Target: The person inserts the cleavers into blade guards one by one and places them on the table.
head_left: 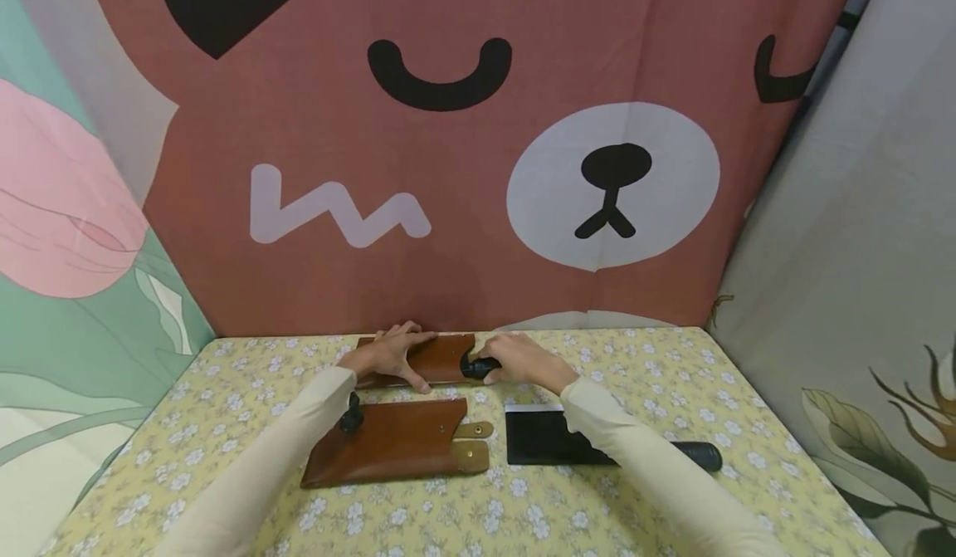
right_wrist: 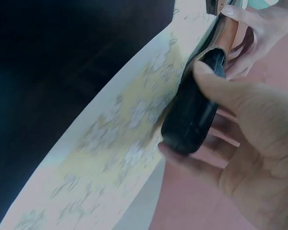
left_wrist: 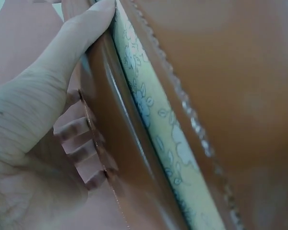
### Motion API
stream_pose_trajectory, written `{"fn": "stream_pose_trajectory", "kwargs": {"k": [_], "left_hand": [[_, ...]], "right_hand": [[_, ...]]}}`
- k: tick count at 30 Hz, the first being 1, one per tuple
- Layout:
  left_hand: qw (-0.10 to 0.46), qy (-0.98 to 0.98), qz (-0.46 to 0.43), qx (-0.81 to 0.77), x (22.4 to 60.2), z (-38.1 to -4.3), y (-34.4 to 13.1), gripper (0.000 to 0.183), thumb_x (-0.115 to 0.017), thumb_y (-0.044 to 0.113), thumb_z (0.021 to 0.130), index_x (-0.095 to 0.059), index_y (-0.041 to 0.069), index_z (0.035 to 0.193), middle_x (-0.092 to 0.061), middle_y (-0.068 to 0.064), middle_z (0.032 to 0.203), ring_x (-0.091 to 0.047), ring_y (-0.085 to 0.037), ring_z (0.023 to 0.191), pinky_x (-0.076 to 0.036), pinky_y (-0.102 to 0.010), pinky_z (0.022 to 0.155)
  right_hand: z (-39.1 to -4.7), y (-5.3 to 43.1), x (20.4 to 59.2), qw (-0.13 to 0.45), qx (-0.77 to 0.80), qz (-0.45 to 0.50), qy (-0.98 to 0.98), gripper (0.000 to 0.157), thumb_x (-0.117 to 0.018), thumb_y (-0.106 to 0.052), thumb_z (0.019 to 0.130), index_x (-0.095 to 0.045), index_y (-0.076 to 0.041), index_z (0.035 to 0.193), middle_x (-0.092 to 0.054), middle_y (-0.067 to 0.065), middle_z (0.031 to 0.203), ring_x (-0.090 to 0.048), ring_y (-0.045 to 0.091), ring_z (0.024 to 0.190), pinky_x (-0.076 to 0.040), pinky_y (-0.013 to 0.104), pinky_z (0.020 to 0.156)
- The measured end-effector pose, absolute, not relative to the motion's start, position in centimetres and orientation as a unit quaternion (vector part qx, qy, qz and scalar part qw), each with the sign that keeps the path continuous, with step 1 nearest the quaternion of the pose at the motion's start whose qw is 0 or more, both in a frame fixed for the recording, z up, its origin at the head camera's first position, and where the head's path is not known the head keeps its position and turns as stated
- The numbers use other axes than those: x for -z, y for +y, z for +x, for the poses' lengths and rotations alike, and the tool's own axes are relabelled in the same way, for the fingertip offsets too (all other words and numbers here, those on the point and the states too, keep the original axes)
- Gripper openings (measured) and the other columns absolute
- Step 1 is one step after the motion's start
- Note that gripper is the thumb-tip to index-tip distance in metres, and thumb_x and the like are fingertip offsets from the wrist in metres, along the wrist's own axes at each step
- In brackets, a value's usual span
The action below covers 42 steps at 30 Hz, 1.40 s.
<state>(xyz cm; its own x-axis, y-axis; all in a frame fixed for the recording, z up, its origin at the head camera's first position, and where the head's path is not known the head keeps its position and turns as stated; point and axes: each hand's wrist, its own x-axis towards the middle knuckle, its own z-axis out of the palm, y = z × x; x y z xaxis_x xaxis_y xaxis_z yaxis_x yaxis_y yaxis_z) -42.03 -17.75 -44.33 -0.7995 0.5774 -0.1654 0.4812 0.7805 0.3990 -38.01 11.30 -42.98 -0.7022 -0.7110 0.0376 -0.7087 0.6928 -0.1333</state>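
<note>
At the back of the table a brown leather knife sheath lies flat. My left hand grips it, thumb along the near edge and fingers across to the far edge. Out of its right end sticks the black handle of a knife whose blade is hidden inside. My right hand holds that handle between thumb and fingers. Closer to me lies a second brown sheath, its two snap straps pointing right. Beside it rests a knife with a broad black blade and black handle, partly covered by my right sleeve.
A yellow flowered cloth covers the table. Behind its back edge hangs a curtain printed with a bear's face, and other printed curtains enclose both sides. A small black knob shows under my left wrist.
</note>
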Motion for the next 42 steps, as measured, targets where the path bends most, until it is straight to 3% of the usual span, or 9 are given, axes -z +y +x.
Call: {"fn": "stream_pose_trajectory", "kwargs": {"k": [4, 8, 16, 22, 35, 42], "left_hand": [[0.143, 0.934, 0.283, -0.165, 44.0, -41.7, -17.8, 0.113, -0.091, 0.052, 0.078, -0.031, 0.016, 0.167, -0.030, -0.022, 0.163, -0.031, -0.048, 0.148, -0.022, -0.071, 0.116], [0.131, 0.931, 0.300, -0.161, 43.9, -41.3, -17.7, 0.117, -0.092, 0.050, 0.079, -0.026, 0.014, 0.168, -0.026, -0.024, 0.166, -0.028, -0.051, 0.150, -0.022, -0.072, 0.115], [0.090, 0.923, 0.316, -0.199, 44.5, -40.1, -18.2, 0.115, -0.091, 0.049, 0.080, -0.027, 0.012, 0.168, -0.022, -0.025, 0.170, -0.023, -0.048, 0.155, -0.018, -0.077, 0.115], [0.049, 0.923, 0.322, -0.203, 45.1, -39.1, -18.7, 0.110, -0.087, 0.051, 0.083, -0.028, 0.013, 0.168, -0.024, -0.022, 0.170, -0.026, -0.045, 0.155, -0.018, -0.074, 0.117], [0.020, 0.908, 0.335, -0.253, 45.4, -37.0, -18.6, 0.108, -0.087, 0.049, 0.084, -0.024, 0.026, 0.169, -0.019, -0.020, 0.172, -0.023, -0.047, 0.156, -0.015, -0.076, 0.116], [-0.042, 0.913, 0.332, -0.234, 45.8, -35.8, -18.9, 0.112, -0.089, 0.055, 0.079, -0.030, 0.018, 0.167, -0.024, -0.022, 0.170, -0.019, -0.052, 0.156, -0.022, -0.074, 0.111]], "right_hand": [[-37.4, 12.6, 42.8, 0.040, 0.104, -0.363, 0.925, 0.056, -0.080, -0.027, 0.094, -0.063, -0.010, 0.145, -0.062, 0.015, 0.141, -0.062, 0.032, 0.126, -0.055, 0.051, 0.098], [-36.8, 13.9, 42.9, 0.051, 0.111, -0.338, 0.933, 0.071, -0.077, -0.032, 0.096, -0.049, -0.012, 0.158, -0.046, 0.021, 0.157, -0.047, 0.039, 0.143, -0.048, 0.059, 0.108], [-35.7, 15.7, 43.5, 0.051, 0.151, -0.333, 0.929, 0.089, -0.071, -0.044, 0.100, -0.023, -0.013, 0.169, -0.028, 0.023, 0.168, -0.030, 0.041, 0.155, -0.034, 0.064, 0.119], [-34.7, 17.3, 43.4, 0.049, 0.142, -0.320, 0.935, 0.088, -0.068, -0.045, 0.102, -0.021, -0.013, 0.169, -0.027, 0.023, 0.169, -0.025, 0.042, 0.157, -0.020, 0.070, 0.122], [-32.5, 20.8, 43.4, -0.001, 0.151, -0.324, 0.934, 0.086, -0.070, -0.046, 0.100, -0.027, -0.011, 0.167, -0.030, 0.024, 0.166, -0.029, 0.045, 0.154, -0.017, 0.078, 0.118], [-31.4, 21.9, 43.1, -0.005, 0.160, -0.313, 0.936, 0.086, -0.069, -0.048, 0.100, -0.028, -0.014, 0.167, -0.030, 0.022, 0.168, -0.028, 0.046, 0.154, -0.016, 0.078, 0.118]]}}
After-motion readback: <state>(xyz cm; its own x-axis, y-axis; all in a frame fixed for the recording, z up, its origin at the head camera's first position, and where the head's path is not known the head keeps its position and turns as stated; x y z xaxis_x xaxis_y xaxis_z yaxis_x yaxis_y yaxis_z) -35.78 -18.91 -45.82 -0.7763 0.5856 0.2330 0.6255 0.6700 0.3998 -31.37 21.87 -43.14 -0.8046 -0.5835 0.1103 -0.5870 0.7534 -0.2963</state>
